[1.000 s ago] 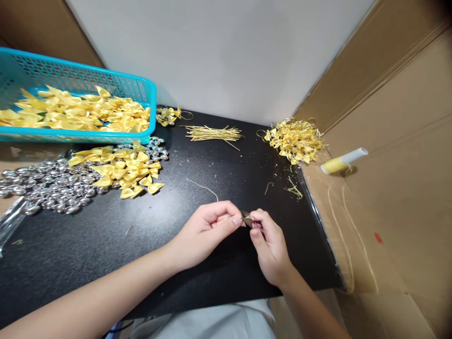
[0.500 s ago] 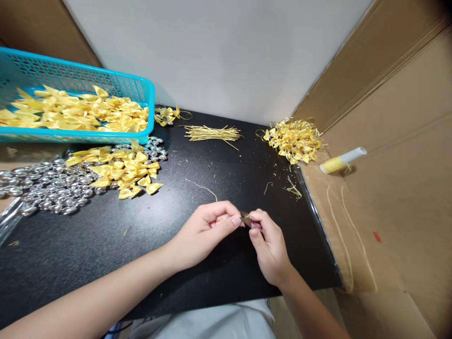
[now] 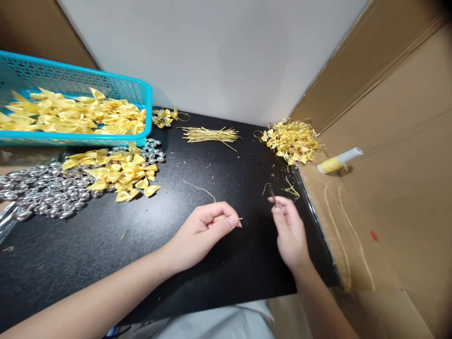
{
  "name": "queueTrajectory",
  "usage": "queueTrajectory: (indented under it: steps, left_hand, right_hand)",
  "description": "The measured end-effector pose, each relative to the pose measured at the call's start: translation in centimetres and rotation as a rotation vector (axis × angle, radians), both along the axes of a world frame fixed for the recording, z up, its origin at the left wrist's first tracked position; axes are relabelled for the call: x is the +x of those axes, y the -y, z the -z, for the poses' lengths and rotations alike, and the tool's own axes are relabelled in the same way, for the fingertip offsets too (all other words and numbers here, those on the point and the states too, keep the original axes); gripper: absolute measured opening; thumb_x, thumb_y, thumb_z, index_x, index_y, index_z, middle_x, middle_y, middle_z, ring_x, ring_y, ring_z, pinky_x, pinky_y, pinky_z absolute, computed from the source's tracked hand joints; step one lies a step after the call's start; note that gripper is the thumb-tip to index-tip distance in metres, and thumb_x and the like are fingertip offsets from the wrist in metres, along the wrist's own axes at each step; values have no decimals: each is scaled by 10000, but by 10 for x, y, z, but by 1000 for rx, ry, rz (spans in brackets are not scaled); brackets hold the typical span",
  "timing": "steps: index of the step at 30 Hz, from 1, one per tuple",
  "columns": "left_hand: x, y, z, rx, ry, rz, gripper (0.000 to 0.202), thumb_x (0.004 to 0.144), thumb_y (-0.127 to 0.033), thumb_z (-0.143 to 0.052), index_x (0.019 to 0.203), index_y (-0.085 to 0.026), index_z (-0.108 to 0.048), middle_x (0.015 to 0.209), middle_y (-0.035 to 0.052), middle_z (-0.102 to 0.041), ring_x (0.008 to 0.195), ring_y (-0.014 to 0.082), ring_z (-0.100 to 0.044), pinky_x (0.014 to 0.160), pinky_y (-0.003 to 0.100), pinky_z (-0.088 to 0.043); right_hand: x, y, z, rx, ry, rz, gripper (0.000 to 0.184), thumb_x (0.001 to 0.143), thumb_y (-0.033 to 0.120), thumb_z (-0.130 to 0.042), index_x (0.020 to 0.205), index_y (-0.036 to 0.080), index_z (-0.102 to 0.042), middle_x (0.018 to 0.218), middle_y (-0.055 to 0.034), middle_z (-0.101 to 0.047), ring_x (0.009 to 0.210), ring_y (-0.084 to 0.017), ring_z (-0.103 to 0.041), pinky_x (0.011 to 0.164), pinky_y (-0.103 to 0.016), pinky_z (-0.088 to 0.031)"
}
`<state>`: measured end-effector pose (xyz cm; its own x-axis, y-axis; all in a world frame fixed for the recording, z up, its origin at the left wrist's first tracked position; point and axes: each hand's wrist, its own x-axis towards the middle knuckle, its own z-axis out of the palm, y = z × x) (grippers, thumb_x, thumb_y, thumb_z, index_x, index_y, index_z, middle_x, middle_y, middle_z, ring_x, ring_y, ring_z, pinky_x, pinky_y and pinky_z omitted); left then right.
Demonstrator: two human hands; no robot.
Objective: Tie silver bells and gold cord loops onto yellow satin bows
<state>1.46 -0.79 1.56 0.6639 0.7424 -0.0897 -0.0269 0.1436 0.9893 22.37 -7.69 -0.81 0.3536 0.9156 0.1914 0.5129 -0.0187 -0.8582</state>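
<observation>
My left hand [image 3: 206, 228] is closed in a pinch over the front of the black table [image 3: 226, 263]. Out past its fingertips pokes the short end of a gold cord [image 3: 240, 218]; the rest of the cord is mostly hidden in the hand. A thin thread [image 3: 199, 188] runs over the table just behind that hand. To the right, my right hand [image 3: 291, 230] is wrapped round small thread snips [image 3: 271, 192], whose dark tip points up and away. The fingers cover most of the snips.
A blue basket [image 3: 149, 113] of yellow ribbon bows stands back left. Before it lie loose yellow bows [image 3: 125, 174] and silver beads [image 3: 52, 193]. A bundle of gold cords [image 3: 210, 135] lies at the back. Strung bow pieces [image 3: 293, 141] are heaped back right, near cord scraps [image 3: 291, 189].
My right hand has moved right with the snips, away from my left fingertips. The cord end at my left hand now shows plainly. My left hand has stayed nearly in place.
</observation>
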Motion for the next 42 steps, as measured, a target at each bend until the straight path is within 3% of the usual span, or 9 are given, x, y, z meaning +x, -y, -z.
queueTrajectory:
  steps: [8,18,21,24,26,31,34,38,42]
  left_hand:
    - [-2,-3,5,69,-33,-46,286,900,-408,-547,742,-182,-619,574,-58,-414,505,81,-283,484,206,-243]
    - [-4,-11,7,-5,-39,-193,293,836,-456,-607,734,-182,-627,499,-73,-319,462,84,-238,434,205,-192]
    - [-7,-17,10,-77,21,-252,288,843,-471,-606,774,-191,-613,483,-87,-274,447,79,-204,435,201,-169]
    - [-11,-25,9,-66,80,-317,249,835,-436,-628,782,-193,-616,476,-90,-261,437,76,-198,435,201,-162]
    - [-15,-31,2,-46,129,-381,222,816,-400,-648,753,-190,-617,466,-91,-254,430,73,-193,431,200,-162]
    - [-22,-50,-35,42,283,-531,144,771,-313,-665,704,-195,-615,461,-101,-221,415,64,-170,418,198,-171]
    - [-17,-61,-67,157,303,-500,136,776,-300,-653,695,-197,-618,465,-99,-216,412,64,-172,414,203,-167]
    - [0,-63,-107,271,276,-341,147,816,-299,-618,713,-194,-623,475,-87,-261,419,64,-201,420,214,-167]
    - [5,-40,-124,345,208,-279,173,820,-331,-622,719,-190,-621,479,-85,-289,419,59,-209,419,219,-157]
  right_hand:
    - [113,-16,-1,-191,655,402,260,896,346,-480,959,131,-612,977,-189,-647,950,-314,-586,849,-477,-458]
    - [103,-27,-13,-410,863,528,404,900,349,-478,1152,71,-627,1171,-262,-587,1126,-414,-498,883,-598,-402]
    - [51,-8,-20,-99,741,124,458,916,373,-483,1319,164,-540,1317,-191,-567,1248,-351,-477,1027,-564,-367]
    - [-9,12,-17,-9,602,-778,580,902,509,-533,1421,265,-449,1487,-74,-469,1400,-260,-377,1154,-481,-294]
    - [-24,15,-9,-72,578,-932,657,897,550,-533,1465,253,-388,1512,-87,-436,1419,-243,-363,1184,-505,-235]
    - [19,-5,-8,-227,691,-167,565,916,393,-509,1411,124,-464,1525,-215,-360,1448,-385,-267,1103,-733,-111]
    - [9,-2,-28,-27,444,-32,463,894,392,-541,1290,156,-584,1479,-170,-457,1435,-357,-309,1142,-668,-152]
    - [-77,8,-53,-186,-574,-633,488,967,530,-345,1100,196,-674,1134,-137,-713,1096,-259,-656,934,-491,-518]
    - [-139,-13,-72,-164,-1173,-635,686,955,621,-107,1024,184,-631,1157,-165,-682,1139,-257,-623,905,-497,-530]
